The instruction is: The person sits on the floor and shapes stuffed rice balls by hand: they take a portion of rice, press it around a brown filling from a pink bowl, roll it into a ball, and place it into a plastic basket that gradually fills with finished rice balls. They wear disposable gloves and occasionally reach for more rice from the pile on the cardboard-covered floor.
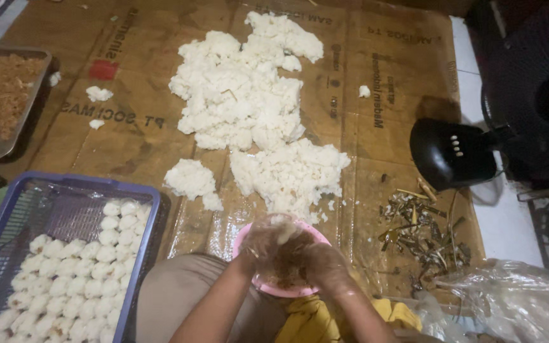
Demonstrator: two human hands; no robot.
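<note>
Sticky rice handling: inspection note

Rice heap (255, 108) spreads over cardboard sheet (389, 82) at twelve o'clock: soft, clinging, light in small portions, tears readily; best pinched from the loose edge. Purple basket (65, 190) at eight o'clock holds rows of shaped rice balls (77, 267), likely fragile, to be lifted from beneath. Pink bowl (287, 289) sits at six o'clock. Left hand (265, 244) and right hand (325, 267), seemingly in thin clear gloves, are cupped together over a rice lump (284, 228) above it.
</note>
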